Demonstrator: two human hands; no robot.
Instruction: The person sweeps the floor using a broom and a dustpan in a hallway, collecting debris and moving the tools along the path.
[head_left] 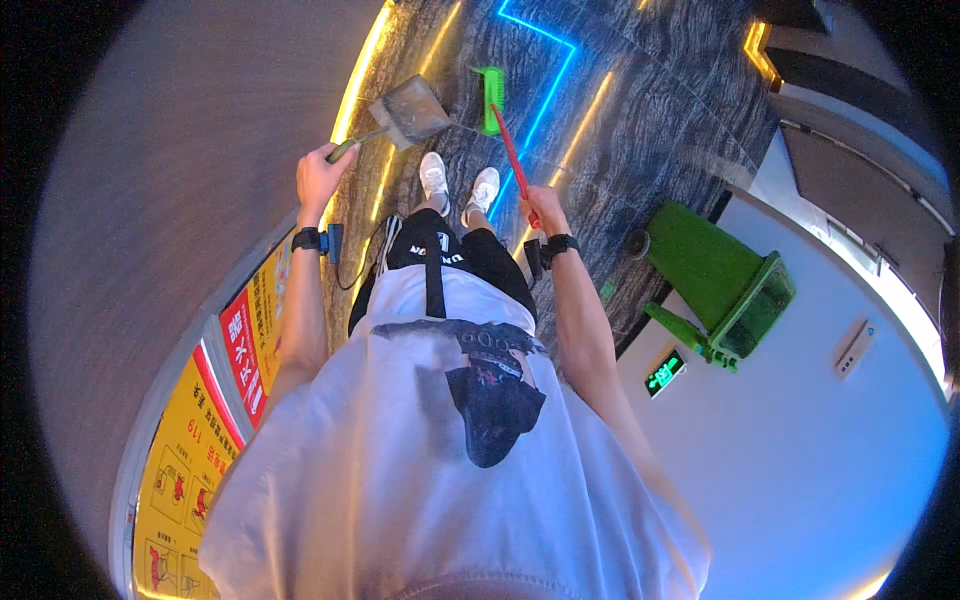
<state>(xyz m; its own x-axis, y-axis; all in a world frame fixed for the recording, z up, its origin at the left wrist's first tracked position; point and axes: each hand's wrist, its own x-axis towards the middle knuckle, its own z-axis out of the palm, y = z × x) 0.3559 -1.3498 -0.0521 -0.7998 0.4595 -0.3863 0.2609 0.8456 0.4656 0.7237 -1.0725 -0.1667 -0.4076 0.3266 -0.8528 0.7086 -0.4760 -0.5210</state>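
Note:
My left hand (318, 182) is closed round the short handle of a dustpan (411, 112), whose flat grey metal pan is held out ahead of my feet. A red stick handle is gripped in my right hand (543, 209); it belongs to a broom (491, 101) with a bright green head and bristles. The broom head is just to the right of the pan, with a gap between them. Whether the pan touches the floor I cannot tell.
Dark veined stone floor (660, 130) spreads ahead, crossed by blue and yellow light lines. A green wheeled bin (710, 268) with its lid open stands at right by the white wall (780, 450). A green lit sign (665, 373) hangs there. Yellow and red posters (190, 450) line the left wall.

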